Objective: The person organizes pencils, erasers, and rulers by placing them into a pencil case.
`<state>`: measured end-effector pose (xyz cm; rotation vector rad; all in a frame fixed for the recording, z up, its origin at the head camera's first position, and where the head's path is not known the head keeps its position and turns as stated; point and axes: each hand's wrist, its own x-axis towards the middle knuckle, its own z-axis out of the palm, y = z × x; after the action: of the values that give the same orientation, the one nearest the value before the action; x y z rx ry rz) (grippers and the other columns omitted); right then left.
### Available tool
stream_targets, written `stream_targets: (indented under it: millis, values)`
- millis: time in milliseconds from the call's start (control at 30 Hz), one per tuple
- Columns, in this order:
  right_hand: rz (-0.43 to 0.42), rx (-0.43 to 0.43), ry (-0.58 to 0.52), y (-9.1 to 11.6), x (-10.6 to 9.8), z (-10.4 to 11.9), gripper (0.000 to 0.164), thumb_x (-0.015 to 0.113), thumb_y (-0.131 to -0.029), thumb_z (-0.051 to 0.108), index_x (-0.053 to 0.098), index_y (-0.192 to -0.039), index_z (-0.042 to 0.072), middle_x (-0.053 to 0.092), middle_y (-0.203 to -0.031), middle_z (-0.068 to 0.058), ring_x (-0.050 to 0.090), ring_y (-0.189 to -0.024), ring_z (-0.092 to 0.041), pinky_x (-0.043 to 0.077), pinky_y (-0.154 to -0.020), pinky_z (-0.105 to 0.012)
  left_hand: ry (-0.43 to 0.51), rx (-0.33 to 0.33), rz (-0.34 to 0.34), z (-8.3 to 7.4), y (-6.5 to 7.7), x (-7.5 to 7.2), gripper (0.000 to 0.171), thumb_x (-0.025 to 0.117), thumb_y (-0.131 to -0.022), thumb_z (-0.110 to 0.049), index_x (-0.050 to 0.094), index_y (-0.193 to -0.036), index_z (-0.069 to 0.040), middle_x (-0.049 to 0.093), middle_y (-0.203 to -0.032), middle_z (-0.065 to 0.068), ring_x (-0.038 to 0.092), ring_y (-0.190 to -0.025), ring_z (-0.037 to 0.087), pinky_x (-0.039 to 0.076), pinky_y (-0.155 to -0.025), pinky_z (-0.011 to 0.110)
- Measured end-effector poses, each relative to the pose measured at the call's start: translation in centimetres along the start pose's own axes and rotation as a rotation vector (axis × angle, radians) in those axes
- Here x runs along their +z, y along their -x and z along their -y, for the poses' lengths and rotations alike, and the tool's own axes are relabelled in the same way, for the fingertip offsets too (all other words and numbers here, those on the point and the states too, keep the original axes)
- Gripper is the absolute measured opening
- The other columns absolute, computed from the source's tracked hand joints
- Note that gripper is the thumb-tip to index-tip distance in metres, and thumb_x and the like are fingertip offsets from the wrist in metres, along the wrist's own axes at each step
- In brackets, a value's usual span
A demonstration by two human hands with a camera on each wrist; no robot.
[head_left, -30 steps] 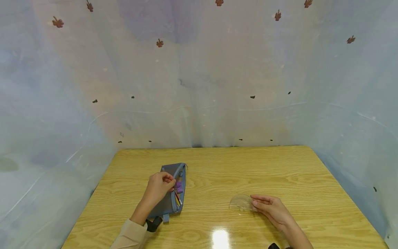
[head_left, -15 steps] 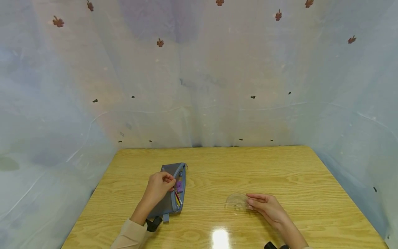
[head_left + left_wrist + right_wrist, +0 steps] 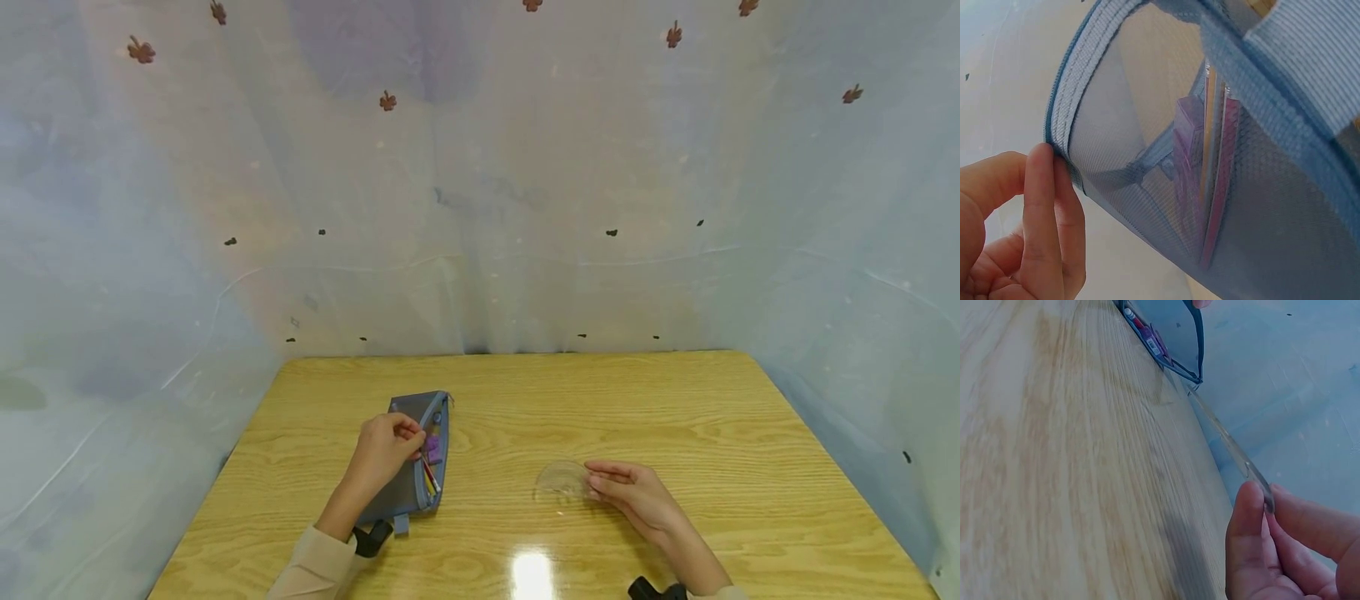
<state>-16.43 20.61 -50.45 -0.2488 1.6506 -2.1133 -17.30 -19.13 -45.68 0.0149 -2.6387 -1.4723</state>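
Note:
On the left of the table lies a blue-grey mesh pencil case [image 3: 405, 407], unzipped along its right side. My left hand [image 3: 382, 448] pinches the zip edge and holds the opening up; in the left wrist view the fingertips [image 3: 1041, 156] grip that edge. Through the mesh, pencils [image 3: 1219, 169] and a purple item [image 3: 1189, 137] show inside the case. To the right, my right hand [image 3: 633, 496] pinches a clear protractor [image 3: 558, 477] by its right end. In the right wrist view the protractor [image 3: 1229, 440] is seen nearly edge-on, between thumb and finger, apart from the case.
The wooden table [image 3: 600, 400] extends behind and between the hands. A pale patterned curtain [image 3: 480, 208] hangs along its back and sides. Light glares off the table's front [image 3: 532, 575].
My right hand has moved left with the protractor, nearer to the pencil case. My left hand keeps its hold on the case edge and has hardly moved.

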Motion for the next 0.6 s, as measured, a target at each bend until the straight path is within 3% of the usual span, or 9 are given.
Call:
stream_targets:
  millis: [600]
  values:
    - [-0.014,-0.002,-0.002,-1.5,1.5,0.1,0.048,0.058,-0.097,-0.006,0.039,-0.135,-0.026,0.069,-0.108,-0.010,0.068,-0.099,-0.015,0.056,-0.088,-0.029,0.000,0.031,-0.003,-0.1,0.1,0.0,0.005,0.072,-0.088,0.003,0.070,-0.084,0.002,0.062,-0.072,0.006,0.065,-0.058,0.016,0.057,-0.053,0.024]
